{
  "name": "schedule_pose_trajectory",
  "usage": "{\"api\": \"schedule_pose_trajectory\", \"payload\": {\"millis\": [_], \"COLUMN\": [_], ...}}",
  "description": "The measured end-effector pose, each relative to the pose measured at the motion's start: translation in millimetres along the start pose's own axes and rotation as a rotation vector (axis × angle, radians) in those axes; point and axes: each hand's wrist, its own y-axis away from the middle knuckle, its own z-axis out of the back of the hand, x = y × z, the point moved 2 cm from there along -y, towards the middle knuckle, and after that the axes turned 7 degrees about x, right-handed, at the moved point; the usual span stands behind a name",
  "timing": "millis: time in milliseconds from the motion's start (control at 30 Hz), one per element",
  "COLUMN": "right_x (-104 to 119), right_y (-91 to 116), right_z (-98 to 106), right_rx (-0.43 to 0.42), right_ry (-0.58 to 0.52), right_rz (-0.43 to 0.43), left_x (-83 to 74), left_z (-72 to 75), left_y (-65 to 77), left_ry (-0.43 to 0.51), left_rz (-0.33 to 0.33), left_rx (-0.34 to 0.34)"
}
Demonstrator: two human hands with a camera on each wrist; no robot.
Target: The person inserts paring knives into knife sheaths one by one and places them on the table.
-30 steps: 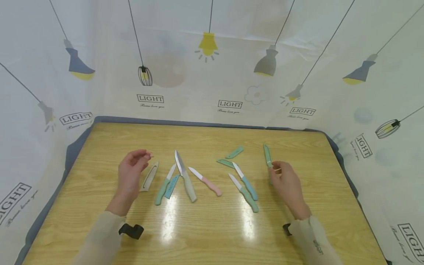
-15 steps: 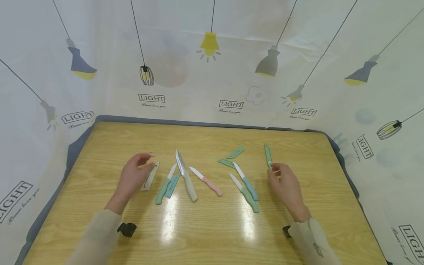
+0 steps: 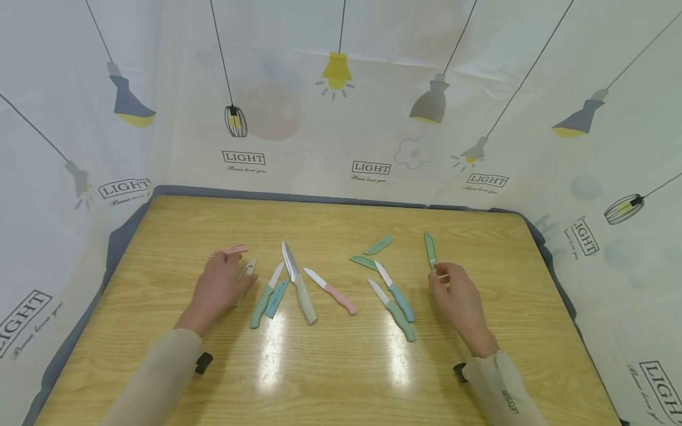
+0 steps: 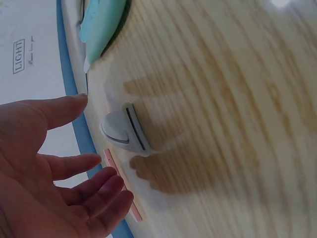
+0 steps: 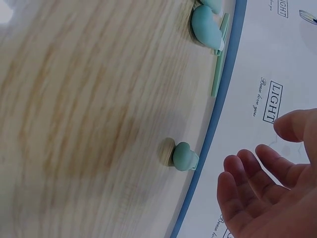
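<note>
My left hand (image 3: 221, 290) hovers with spread, relaxed fingers over a white knife sheath (image 4: 119, 130). Just beyond its fingers a pink knife sheath (image 3: 234, 249) lies on the table. My right hand (image 3: 459, 305) is loosely bent beside a green knife in its sheath (image 3: 430, 248), whose handle it partly hides in the head view. The right wrist view shows that handle's end (image 5: 183, 156) apart from the fingers. Between the hands lie a green-handled knife (image 3: 260, 309), a large cream-handled knife (image 3: 303, 296), a pink-handled knife (image 3: 338, 297), a blue-handled knife (image 3: 401, 302) and another green-handled knife (image 3: 399, 321).
A blue sheath (image 3: 277, 299) lies beside the left green-handled knife. Two green sheaths lie farther back, one (image 3: 379, 244) alone and one (image 3: 363, 261) by the blue-handled knife's tip. The wooden table (image 3: 330, 378) ends at a printed curtain (image 3: 298, 89).
The pink sheath, earlier at my left fingertips, now lies on the table. My left hand has moved down toward the white sheath. The right hand has drawn back slightly from the sheathed green knife.
</note>
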Motion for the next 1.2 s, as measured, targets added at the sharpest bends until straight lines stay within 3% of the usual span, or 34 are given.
{"api": "schedule_pose_trajectory", "payload": {"millis": [433, 600, 767, 933, 1067, 1200], "right_x": [0, 5, 19, 44, 66, 90], "right_y": [-1, -2, -4, -3, 2, 4], "right_z": [-4, -8, -13, -26, -43, -58], "right_rx": [-0.01, -0.006, 0.016, 0.009, -0.01, -0.011], "right_ry": [-0.001, -0.013, -0.023, -0.032, -0.045, -0.036], "right_rz": [0.014, 0.022, 0.045, 0.125, 0.234, 0.313], "left_x": [-0.4, 1.3, -2.8, -1.6, -0.4, -2.8], "left_z": [0.0, 2.3, 12.2, 18.5, 17.9, 16.0], "left_y": [0.0, -3.7, -3.7, 2.8, 6.8, 9.6], "left_ry": [-0.062, -0.034, 0.088, 0.233, 0.434, 0.716], "left_rz": [-0.087, -0.069, -0.032, 0.001, 0.017, 0.016], "left_rx": [0.001, 0.026, 0.041, 0.001, -0.025, -0.011]}}
